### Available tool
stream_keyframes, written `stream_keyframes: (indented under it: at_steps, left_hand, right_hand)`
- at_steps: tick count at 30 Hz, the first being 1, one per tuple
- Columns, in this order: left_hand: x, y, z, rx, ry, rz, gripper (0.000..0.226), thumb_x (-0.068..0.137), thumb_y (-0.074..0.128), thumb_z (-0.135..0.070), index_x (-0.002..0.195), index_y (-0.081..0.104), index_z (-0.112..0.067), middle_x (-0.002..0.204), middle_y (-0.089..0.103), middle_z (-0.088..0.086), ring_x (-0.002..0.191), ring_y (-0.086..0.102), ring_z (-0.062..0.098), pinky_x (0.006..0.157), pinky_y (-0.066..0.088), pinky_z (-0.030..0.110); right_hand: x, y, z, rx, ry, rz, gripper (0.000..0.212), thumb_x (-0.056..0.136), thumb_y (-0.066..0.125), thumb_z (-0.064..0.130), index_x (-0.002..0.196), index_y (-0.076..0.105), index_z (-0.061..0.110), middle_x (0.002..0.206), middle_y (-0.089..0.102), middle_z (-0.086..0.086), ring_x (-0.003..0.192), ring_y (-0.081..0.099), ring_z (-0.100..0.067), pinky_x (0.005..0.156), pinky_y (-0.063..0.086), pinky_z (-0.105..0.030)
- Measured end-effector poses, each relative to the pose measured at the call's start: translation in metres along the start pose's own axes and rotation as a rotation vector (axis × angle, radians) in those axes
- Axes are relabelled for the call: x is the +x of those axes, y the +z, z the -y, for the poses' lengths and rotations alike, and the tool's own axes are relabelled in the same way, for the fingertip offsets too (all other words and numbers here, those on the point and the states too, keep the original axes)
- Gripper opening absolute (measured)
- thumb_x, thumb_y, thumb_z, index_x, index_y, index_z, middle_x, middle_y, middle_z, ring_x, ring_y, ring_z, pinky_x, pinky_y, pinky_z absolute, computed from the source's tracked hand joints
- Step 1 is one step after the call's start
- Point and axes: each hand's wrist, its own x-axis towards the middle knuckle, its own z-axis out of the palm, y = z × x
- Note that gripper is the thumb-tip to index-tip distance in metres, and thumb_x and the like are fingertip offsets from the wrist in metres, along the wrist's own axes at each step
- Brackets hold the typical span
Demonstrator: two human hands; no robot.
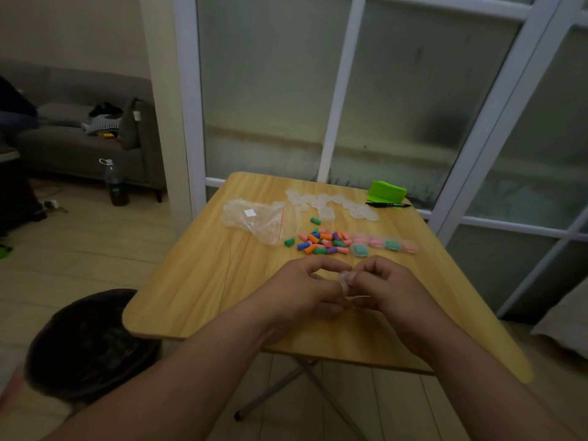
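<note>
While it sits just on the near side of the earplug pile [323,241], 1 tiny clear case [344,279] gets pinched by curled fingers of left hand [305,288] and right hand [391,288]. It's mostly covered, so can't tell its long axis.

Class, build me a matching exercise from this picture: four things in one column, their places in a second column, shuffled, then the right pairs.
1 clear plastic piece
2 black pen
3 dark bottle
4 zip bag

A by the sofa
B pinched between left hand and right hand
C left of the coloured foam pieces
D beside the green holder

Pairs: 1-B; 2-D; 3-A; 4-C
</note>
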Motion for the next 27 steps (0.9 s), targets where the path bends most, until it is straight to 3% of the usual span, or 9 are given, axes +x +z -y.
stream_keyframes:
  at_steps: [2, 8, 15, 19, 24, 27]
  left_hand:
    - [0.000, -0.001, 0.000, -0.006, -0.001, -0.010, 0.033, 0.093, 0.072, -0.003, 0.125, 0.069, -0.011, 0.109, 0.075, 0.028, 0.104, 0.075, 0.034, 0.090, 0.063, 0.036]
    - [0.003, -0.008, -0.002, -0.018, -0.008, -0.028, 0.034, 0.092, 0.073, -0.001, 0.126, 0.068, -0.007, 0.112, 0.073, 0.031, 0.104, 0.075, 0.036, 0.089, 0.064, 0.037]
    - [0.005, -0.013, -0.006, -0.005, -0.022, -0.027, 0.033, 0.091, 0.075, -0.004, 0.123, 0.070, -0.007, 0.111, 0.075, 0.024, 0.103, 0.075, 0.036, 0.084, 0.065, 0.036]
    - [0.009, -0.019, -0.007, -0.076, -0.036, -0.087, 0.027, 0.095, 0.065, 0.001, 0.120, 0.071, -0.009, 0.114, 0.074, 0.027, 0.095, 0.077, 0.034, 0.077, 0.066, 0.034]
    - [0.012, -0.022, -0.009, -0.221, -0.017, -0.074, 0.028, 0.099, 0.066, -0.004, 0.127, 0.066, -0.006, 0.117, 0.074, 0.024, 0.095, 0.077, 0.031, 0.079, 0.065, 0.034]
    - [0.013, -0.023, -0.008, -0.204, 0.007, -0.122, 0.031, 0.097, 0.070, -0.006, 0.127, 0.063, -0.007, 0.110, 0.076, 0.022, 0.096, 0.078, 0.029, 0.075, 0.063, 0.030]
  right_hand:
    - [0.002, 0.002, 0.001, 0.004, -0.003, -0.002, 0.023, 0.077, 0.081, 0.037, 0.088, 0.074, 0.017, 0.094, 0.078, -0.005, 0.094, 0.075, -0.025, 0.092, 0.061, -0.057]
    - [0.008, 0.008, 0.003, 0.017, -0.050, -0.017, 0.011, 0.088, 0.078, 0.018, 0.090, 0.071, 0.010, 0.090, 0.078, -0.007, 0.090, 0.076, -0.027, 0.086, 0.064, -0.052]
    - [0.016, 0.012, 0.002, 0.060, -0.074, -0.003, 0.013, 0.087, 0.077, 0.010, 0.080, 0.068, 0.016, 0.084, 0.076, -0.010, 0.082, 0.077, -0.033, 0.080, 0.065, -0.054]
    - [0.020, 0.012, 0.001, 0.152, -0.029, -0.051, 0.012, 0.090, 0.070, 0.002, 0.087, 0.067, 0.013, 0.099, 0.077, -0.016, 0.088, 0.078, -0.036, 0.080, 0.066, -0.053]
    - [0.023, 0.009, 0.000, 0.187, -0.016, -0.041, 0.012, 0.100, 0.065, 0.014, 0.110, 0.071, 0.012, 0.102, 0.080, -0.008, 0.096, 0.078, -0.027, 0.083, 0.065, -0.044]
    - [0.024, 0.014, 0.003, 0.031, -0.118, -0.070, 0.011, 0.102, 0.068, 0.028, 0.109, 0.074, 0.022, 0.099, 0.080, 0.002, 0.094, 0.077, -0.016, 0.079, 0.065, -0.037]
